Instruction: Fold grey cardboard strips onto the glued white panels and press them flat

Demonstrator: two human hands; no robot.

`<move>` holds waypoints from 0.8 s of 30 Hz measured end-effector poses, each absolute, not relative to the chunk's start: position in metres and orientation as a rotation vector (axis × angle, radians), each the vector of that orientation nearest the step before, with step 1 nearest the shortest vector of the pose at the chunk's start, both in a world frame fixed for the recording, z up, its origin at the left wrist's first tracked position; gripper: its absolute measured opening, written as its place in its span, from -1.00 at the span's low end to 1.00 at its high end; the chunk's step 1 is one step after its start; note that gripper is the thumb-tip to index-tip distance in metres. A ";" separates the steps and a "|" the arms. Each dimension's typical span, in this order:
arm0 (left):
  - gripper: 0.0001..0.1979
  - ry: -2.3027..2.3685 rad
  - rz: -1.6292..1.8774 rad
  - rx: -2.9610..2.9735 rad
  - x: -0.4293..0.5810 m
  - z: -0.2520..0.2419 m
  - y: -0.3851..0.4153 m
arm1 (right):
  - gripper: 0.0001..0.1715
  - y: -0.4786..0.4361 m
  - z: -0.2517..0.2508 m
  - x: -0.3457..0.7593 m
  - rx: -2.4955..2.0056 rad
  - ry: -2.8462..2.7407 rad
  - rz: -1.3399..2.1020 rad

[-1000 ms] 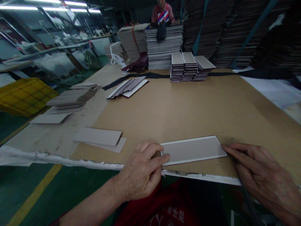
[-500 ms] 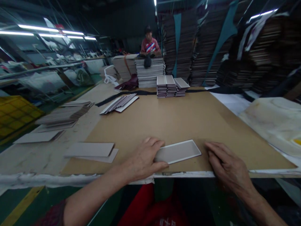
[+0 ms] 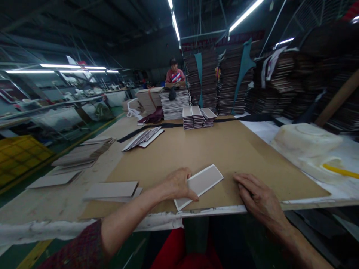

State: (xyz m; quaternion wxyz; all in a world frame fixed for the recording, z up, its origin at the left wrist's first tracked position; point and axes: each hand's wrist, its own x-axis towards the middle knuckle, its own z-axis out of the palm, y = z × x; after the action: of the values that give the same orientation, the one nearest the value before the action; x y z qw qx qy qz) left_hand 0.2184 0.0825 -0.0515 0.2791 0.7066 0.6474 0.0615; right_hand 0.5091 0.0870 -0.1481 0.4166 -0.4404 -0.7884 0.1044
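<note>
A grey rectangular panel with white edges (image 3: 206,180) lies at a slant on the brown board (image 3: 193,149) near the table's front edge. Across its left part is my left hand (image 3: 179,184), thumb on the near side and fingers on the far side, gripping it. My right hand (image 3: 256,192) rests on the board to the right, apart from the panel; its fingers are extended, and nothing shows in it. Left of my left hand, two plain grey panels (image 3: 112,189) overlap.
Fanned panels (image 3: 143,138) and small stacks (image 3: 198,116) lie farther back. Grey sheets (image 3: 81,155) are at the left. A whitish plastic container (image 3: 308,144) stands right. A person (image 3: 175,74) is behind tall stacks.
The panel has turned, its right end swinging away from me and its left end now showing by the front edge. My left hand still grips it. The camera view has tilted up.
</note>
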 end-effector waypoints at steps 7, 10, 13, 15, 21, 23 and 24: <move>-0.60 1.426 0.653 1.417 0.208 -0.044 0.058 | -0.54 0.075 -0.115 0.491 -1.205 -1.669 0.701; -0.43 1.225 0.903 1.093 0.218 -0.050 0.042 | -0.30 0.067 -0.092 0.466 -1.158 -1.392 1.166; -0.34 1.095 0.998 0.932 0.234 -0.058 0.029 | -0.26 0.066 -0.070 0.441 -1.054 -1.336 1.268; -0.34 1.034 1.025 0.896 0.241 -0.063 0.024 | -0.38 0.068 -0.058 0.428 -1.003 -1.336 1.277; -0.36 0.928 1.025 0.875 0.249 -0.071 0.017 | -0.45 0.069 -0.042 0.414 -0.962 -1.352 1.321; -0.38 0.934 1.025 0.881 0.250 -0.072 0.016 | -0.42 0.069 -0.043 0.413 -0.969 -1.351 1.325; -0.39 0.938 1.026 0.881 0.251 -0.072 0.016 | -0.41 0.069 -0.045 0.413 -0.973 -1.352 1.325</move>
State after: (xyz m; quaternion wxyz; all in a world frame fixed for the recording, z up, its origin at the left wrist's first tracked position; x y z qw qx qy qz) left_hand 0.2506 0.0155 -0.0720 0.6801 0.3927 0.4179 0.4568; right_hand 0.4128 0.0686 -0.0447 0.4853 -0.3997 -0.5553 0.5445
